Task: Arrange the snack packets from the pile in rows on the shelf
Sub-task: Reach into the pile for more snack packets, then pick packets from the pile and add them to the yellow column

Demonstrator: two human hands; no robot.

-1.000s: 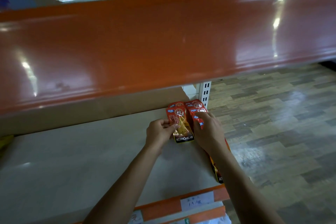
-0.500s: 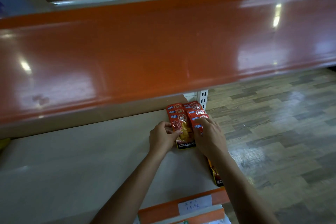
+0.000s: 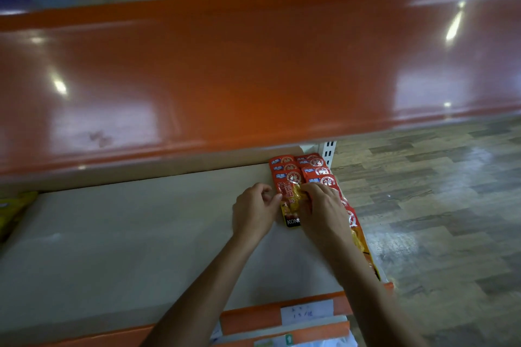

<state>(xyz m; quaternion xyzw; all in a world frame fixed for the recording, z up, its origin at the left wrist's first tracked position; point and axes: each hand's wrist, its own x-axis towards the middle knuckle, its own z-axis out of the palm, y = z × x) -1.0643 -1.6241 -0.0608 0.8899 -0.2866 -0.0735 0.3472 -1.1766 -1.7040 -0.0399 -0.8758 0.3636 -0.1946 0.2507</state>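
Red and yellow snack packets (image 3: pixel 293 177) lie in two overlapping rows at the right end of the beige shelf (image 3: pixel 141 234). My left hand (image 3: pixel 253 213) has curled fingers and touches the left edge of the nearest packet in the left row (image 3: pixel 290 214). My right hand (image 3: pixel 321 211) lies over that packet's right side, fingers pressing down on it. More packets of the right row (image 3: pixel 358 231) run toward the shelf's front edge, partly hidden under my right forearm.
An orange upper shelf lip (image 3: pixel 253 70) overhangs the back of the shelf. A white slotted upright (image 3: pixel 328 149) stands at the right rear corner. A yellow packet (image 3: pixel 14 211) lies at the far left. An orange price rail with a paper label (image 3: pixel 306 311) runs along the front; wooden floor on the right.
Both hands have slid the nearest packet a little farther back along the left row. My right hand has shifted left, from the right row onto this packet.
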